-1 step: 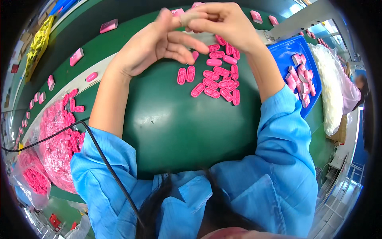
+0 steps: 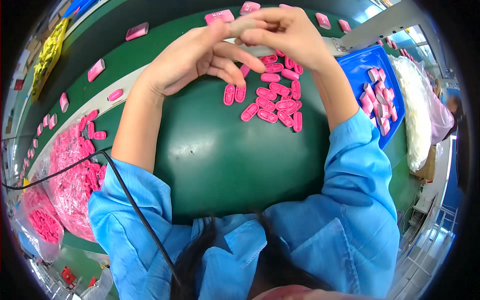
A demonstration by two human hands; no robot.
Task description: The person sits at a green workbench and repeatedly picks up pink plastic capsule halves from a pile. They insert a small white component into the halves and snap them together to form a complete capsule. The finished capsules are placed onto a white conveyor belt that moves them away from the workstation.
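Near the top middle, my left hand (image 2: 197,62) is raised above the green table, fingers apart and partly bent. A pale, whitish wrap (image 2: 241,27) sits around one of its fingers. My right hand (image 2: 290,37) pinches at this wrap with thumb and fingertips; its exact grip is partly hidden. Below the hands lies a loose group of pink oval plastic parts (image 2: 266,103), most showing their hollow side. One smooth pink piece (image 2: 245,70) is partly covered by my left fingers.
At right stands a blue tray (image 2: 345,62) of pink-and-white pieces, beside a clear bag of whitish items (image 2: 416,115). Pink parts fill plastic bags (image 2: 70,185) at left. A black cable (image 2: 127,190) crosses my left sleeve. Pink boxes (image 2: 136,31) line the green strip behind.
Both hands have shifted slightly downward and to the right, still together at the wrap. More of the pink boxes behind them shows. The parts on the table look unmoved.
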